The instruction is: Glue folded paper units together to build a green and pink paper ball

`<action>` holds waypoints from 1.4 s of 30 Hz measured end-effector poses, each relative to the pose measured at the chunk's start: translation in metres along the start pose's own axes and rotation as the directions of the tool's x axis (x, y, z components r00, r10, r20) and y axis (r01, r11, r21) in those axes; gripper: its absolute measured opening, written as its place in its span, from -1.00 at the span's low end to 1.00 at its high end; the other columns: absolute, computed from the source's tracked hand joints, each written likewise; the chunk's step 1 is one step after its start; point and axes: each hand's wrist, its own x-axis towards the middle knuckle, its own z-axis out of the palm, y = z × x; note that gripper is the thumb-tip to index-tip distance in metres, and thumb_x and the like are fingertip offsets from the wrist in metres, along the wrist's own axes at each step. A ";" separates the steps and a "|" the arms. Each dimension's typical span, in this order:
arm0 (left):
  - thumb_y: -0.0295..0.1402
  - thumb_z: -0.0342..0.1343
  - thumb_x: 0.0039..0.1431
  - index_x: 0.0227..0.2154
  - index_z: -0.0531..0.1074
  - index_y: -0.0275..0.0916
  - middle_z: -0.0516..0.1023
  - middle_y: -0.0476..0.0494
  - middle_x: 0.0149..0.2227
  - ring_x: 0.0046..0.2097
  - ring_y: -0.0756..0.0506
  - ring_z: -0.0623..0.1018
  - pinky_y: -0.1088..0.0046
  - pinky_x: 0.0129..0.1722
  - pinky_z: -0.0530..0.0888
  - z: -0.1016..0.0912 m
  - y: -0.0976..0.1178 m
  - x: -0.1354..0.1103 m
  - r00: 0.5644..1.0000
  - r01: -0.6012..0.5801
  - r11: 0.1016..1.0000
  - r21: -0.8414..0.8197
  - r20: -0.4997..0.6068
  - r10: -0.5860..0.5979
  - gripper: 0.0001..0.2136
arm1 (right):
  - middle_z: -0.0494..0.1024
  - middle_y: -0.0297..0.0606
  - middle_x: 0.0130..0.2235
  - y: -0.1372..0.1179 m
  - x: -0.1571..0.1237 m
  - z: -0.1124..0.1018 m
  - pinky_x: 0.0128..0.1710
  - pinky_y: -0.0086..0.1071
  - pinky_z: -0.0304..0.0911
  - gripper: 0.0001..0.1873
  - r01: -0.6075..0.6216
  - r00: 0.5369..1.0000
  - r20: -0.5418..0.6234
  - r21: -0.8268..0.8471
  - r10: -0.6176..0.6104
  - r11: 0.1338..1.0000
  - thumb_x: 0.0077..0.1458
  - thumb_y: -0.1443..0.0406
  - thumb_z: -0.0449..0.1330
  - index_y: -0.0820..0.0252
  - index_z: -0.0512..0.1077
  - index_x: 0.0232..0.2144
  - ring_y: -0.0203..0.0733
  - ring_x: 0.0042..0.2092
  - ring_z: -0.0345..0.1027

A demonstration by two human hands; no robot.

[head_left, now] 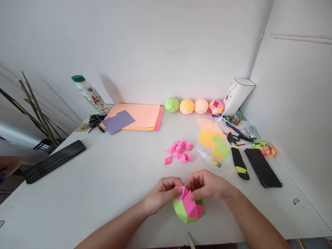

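Observation:
Between my two hands is a faceted paper ball [184, 210], green below with pink folded pieces on its upper side. My left hand [163, 195] pinches a pink piece at the ball's upper left, thumb on top. At the upper right, my right hand [206, 186] grips the edge of another pink piece between thumb and fingers. A gap shows between pink parts near the right thumb. Beyond the hands lies a loose pile of folded pink paper pieces [179, 148]. A small glue bottle [207, 157] lies to the right of that pile.
Behind stand several finished paper balls [186, 106]. Cut paper scraps [209, 136], a utility knife [239, 162], scissors [232, 139] and a phone [263, 167] lie right. Paper sheets [142, 116], a white bottle [92, 95], keys [95, 122] and a black strip [55, 161] are left.

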 end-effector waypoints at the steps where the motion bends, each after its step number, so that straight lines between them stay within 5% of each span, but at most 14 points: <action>1: -0.17 0.19 0.04 -0.57 0.41 -0.30 0.32 -0.03 -0.53 -0.45 0.02 0.26 0.48 -0.42 0.22 0.000 0.000 0.000 1.000 0.000 1.000 0.000 0.002 0.000 -0.72 | 0.52 -0.33 -0.42 0.001 0.000 0.000 -0.41 -0.46 0.24 -0.67 0.000 1.000 -0.008 -0.008 0.000 1.000 -0.28 0.24 0.45 0.23 0.53 -0.39 -0.32 -0.39 0.35; 13: -0.18 0.18 0.05 -0.56 0.42 -0.31 0.30 -0.02 -0.53 -0.44 0.02 0.25 0.46 -0.41 0.19 0.000 -0.001 0.001 1.000 -0.001 1.000 0.002 0.009 0.001 -0.73 | 0.48 -0.34 -0.44 0.000 -0.003 0.004 -0.42 -0.41 0.22 -0.69 0.033 0.993 -0.106 -0.143 -0.049 0.989 -0.25 0.22 0.43 0.22 0.44 -0.45 -0.30 -0.40 0.30; 42: -0.23 0.16 0.08 -0.54 0.42 -0.33 0.32 0.00 -0.54 -0.45 0.03 0.28 0.48 -0.40 0.21 -0.002 -0.002 0.002 1.000 -0.006 1.000 -0.027 0.016 0.007 -0.75 | 0.45 -0.37 -0.44 -0.009 -0.007 0.008 -0.45 -0.48 0.21 -0.86 0.165 0.974 -0.102 -0.283 -0.200 0.945 -0.15 0.33 0.37 0.22 0.47 -0.51 -0.36 -0.44 0.25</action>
